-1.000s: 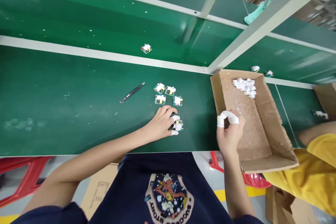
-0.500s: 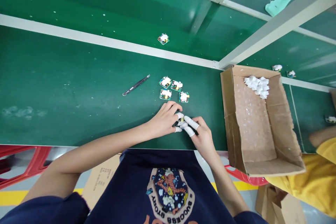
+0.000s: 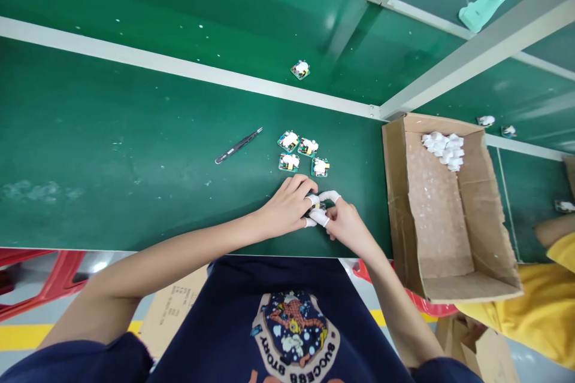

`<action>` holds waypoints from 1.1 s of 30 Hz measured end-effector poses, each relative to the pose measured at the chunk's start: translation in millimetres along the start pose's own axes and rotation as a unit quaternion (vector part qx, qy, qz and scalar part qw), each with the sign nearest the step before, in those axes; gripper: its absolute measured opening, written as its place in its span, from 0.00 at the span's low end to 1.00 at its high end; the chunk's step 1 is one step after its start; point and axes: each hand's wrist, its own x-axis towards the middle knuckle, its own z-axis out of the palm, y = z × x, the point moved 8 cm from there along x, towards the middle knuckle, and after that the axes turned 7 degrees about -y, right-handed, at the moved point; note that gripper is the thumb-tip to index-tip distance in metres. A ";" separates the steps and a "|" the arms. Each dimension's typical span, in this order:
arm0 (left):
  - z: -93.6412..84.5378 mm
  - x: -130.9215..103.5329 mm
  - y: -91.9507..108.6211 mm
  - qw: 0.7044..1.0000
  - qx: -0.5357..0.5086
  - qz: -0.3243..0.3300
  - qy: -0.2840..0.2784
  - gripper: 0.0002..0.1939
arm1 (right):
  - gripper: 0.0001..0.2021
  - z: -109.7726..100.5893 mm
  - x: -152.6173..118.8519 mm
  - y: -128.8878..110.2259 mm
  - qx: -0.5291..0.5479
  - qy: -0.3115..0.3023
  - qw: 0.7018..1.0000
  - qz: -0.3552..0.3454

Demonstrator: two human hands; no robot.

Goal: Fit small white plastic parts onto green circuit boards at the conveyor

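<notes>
My left hand [image 3: 294, 206], with white covers on thumb and index finger, grips a small circuit board [image 3: 316, 208] close to the table's front edge. My right hand [image 3: 344, 218] meets it from the right, its white-covered thumb and index finger closed on the same board, which they partly hide. Just beyond my hands lie several small boards topped with white material, among them one at the near left [image 3: 288, 162] and one at the near right [image 3: 320, 167]. Black tweezers [image 3: 238, 145] rest on the green table to their left.
A cardboard box [image 3: 442, 221] with crumpled white pieces [image 3: 444, 149] stands at the right. A metal post [image 3: 471, 42] rises behind it. Another board [image 3: 300, 69] lies past the white rail [image 3: 193, 73]. A person's yellow sleeve [image 3: 530, 305] shows far right.
My right thumb and index finger have shifted and bent around the board, the hand turning inward. The whole view has moved slightly, so the tweezers and boards appear a little further right.
</notes>
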 end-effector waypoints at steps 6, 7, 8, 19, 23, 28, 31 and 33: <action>-3.3 -0.4 3.1 0.999 0.033 0.004 0.013 0.10 | 0.13 0.6 1.1 -0.2 0.106 -0.046 0.993 -0.029; -5.0 -1.3 3.7 0.999 0.035 0.006 0.018 0.10 | 0.13 0.3 1.8 0.9 0.098 -0.039 0.994 -0.027; -6.7 -2.2 4.6 0.999 0.037 0.011 0.023 0.11 | 0.13 0.5 2.5 2.0 0.096 -0.037 0.994 -0.025; -5.2 -6.6 8.1 0.996 0.065 0.055 0.020 0.06 | 0.25 0.4 -12.4 13.7 0.194 -0.042 0.979 -0.052; -7.3 -4.1 -1.5 0.999 -0.005 0.023 0.022 0.13 | 0.21 3.4 -7.9 14.7 0.166 -0.012 0.986 -0.029; -6.2 -0.9 -8.3 0.999 -0.038 0.001 0.006 0.18 | 0.21 3.5 -2.9 13.3 0.145 -0.013 0.988 -0.051; -6.4 -3.3 -8.2 0.999 -0.041 -0.003 0.008 0.14 | 0.27 8.1 -4.6 14.2 0.128 0.001 0.988 -0.085; -4.6 -7.0 -8.3 0.999 -0.029 -0.004 0.014 0.16 | 0.22 7.2 -8.5 13.6 0.067 0.064 0.989 -0.112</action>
